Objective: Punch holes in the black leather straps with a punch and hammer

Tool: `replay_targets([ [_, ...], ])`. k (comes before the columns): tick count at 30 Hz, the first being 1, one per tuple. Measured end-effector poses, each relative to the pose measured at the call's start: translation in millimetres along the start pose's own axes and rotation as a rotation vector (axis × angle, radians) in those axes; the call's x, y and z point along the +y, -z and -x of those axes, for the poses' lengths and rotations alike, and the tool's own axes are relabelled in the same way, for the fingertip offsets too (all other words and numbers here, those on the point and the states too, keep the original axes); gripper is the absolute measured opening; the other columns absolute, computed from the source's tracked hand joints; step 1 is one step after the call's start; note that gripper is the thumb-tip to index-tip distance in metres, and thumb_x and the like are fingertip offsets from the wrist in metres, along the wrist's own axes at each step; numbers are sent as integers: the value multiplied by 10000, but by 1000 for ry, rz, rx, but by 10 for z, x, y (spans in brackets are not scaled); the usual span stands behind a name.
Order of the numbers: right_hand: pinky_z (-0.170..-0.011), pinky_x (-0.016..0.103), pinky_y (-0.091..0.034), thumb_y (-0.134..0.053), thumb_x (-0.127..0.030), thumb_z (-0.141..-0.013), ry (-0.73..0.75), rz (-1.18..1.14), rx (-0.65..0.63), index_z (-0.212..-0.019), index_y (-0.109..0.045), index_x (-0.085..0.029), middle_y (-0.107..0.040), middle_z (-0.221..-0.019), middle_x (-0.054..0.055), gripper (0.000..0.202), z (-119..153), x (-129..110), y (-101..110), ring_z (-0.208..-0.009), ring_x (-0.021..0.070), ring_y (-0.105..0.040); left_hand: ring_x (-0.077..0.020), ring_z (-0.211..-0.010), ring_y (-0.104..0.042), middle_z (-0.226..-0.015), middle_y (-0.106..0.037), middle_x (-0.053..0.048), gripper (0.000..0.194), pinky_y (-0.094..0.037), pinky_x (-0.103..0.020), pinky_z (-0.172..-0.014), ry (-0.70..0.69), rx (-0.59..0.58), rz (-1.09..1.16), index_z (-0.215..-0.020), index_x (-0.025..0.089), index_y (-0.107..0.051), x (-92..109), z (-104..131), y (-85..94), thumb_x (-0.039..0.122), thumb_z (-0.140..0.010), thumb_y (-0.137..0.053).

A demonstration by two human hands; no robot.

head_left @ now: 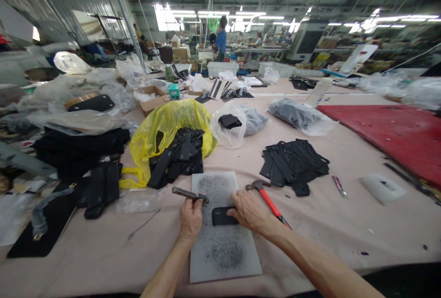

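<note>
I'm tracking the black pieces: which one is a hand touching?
The single black piece on the speckled board, partly under the right hand; the others lie grouped elsewhere, untouched.

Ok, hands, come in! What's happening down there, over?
Left hand: gripping metal tool. Right hand: touching black piece on speckled board. Red-handled hammer lying close beside right hand.

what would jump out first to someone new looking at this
Probably the bright yellow bag left of centre, with black pieces heaped at its mouth. Next, likely the big red sheet on the right of the table, then the red-handled hammer just beyond the right hand.
</note>
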State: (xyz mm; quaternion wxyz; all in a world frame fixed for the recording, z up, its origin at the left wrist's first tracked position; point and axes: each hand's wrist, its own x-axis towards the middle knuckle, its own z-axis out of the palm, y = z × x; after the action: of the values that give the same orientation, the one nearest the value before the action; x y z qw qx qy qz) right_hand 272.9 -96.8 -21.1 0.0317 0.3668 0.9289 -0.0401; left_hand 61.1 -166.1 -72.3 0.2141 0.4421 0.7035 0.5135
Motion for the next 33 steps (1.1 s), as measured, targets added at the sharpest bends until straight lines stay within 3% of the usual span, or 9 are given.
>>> replay_targets([
  [3, -712, 321, -438, -392, -375, -1002, -226, -30, 36, -1098, -548, -151, -653, -909, 108, 289, 227, -151, -167, -811, 233, -641, -265, -910, -711, -941, -765, -91, 279, -555, -372, -827, -6, -15, 10, -961, 185, -721, -3, -2, -9, 372, -861, -540],
  [6, -626, 304, -418, -378, -346, -1002, -348, -106, 24, -1031, -542, -183, -656, -900, 89, 233, 331, -312, -205, -749, 226, -660, -257, -928, -706, -962, -762, -92, 264, -549, -371, -856, -27, -31, 31, -958, 183, -718, 7, 4, -19, 356, -864, -541],
  [12, -684, 327, -451, -455, -289, -949, -409, -310, 23, -1080, -540, -189, -661, -978, 93, 185, 472, -475, -127, -850, 250, -667, -248, -878, -707, -910, -757, -87, 237, -556, -362, -824, -68, -102, 11, -924, 178, -703, 81, 6, -53, 336, -848, -544],
  [19, -776, 335, -482, -551, -181, -834, -541, -625, 59, -1253, -495, -157, -685, -970, 93, 423, 472, -644, -166, -914, 251, -659, -245, -866, -707, -898, -757, -85, 238, -554, -363, -819, -123, -183, -35, -915, 175, -704, 245, -3, -255, 327, -843, -535],
  [24, -900, 385, -459, -563, -228, -833, -422, -591, 135, -1253, -549, -199, -609, -1215, 119, 421, 596, -604, -133, -1047, 261, -599, -240, -843, -710, -876, -755, -82, 234, -566, -357, -787, -169, -267, -66, -903, 173, -703, 289, -4, -331, 296, -838, -516],
  [27, -1096, 551, -263, -644, -356, -787, -221, -506, 131, -1388, -469, -241, -431, -1472, 109, 637, 711, -496, -160, -1343, 352, -366, -237, -871, -710, -900, -755, -84, 232, -566, -359, -818, -182, -277, -60, -918, 171, -700, 307, -19, -339, 295, -846, -518],
  [29, -1138, 607, -109, -643, -409, -784, -126, -499, 96, -1466, -375, -246, -316, -1557, 96, 751, 750, -429, -195, -1435, 364, -194, -235, -886, -710, -918, -757, -81, 230, -565, -361, -838, -191, -278, -61, -938, 173, -696, 326, -41, -358, 298, -849, -525],
  [33, -1152, 600, -41, -610, -411, -808, -101, -540, 88, -1494, -331, -241, -269, -1583, 84, 759, 762, -372, -240, -1456, 344, -146, -230, -932, -705, -963, -758, -73, 225, -560, -360, -870, -239, -308, -62, -954, 185, -701, 359, -92, -436, 286, -852, -528],
])
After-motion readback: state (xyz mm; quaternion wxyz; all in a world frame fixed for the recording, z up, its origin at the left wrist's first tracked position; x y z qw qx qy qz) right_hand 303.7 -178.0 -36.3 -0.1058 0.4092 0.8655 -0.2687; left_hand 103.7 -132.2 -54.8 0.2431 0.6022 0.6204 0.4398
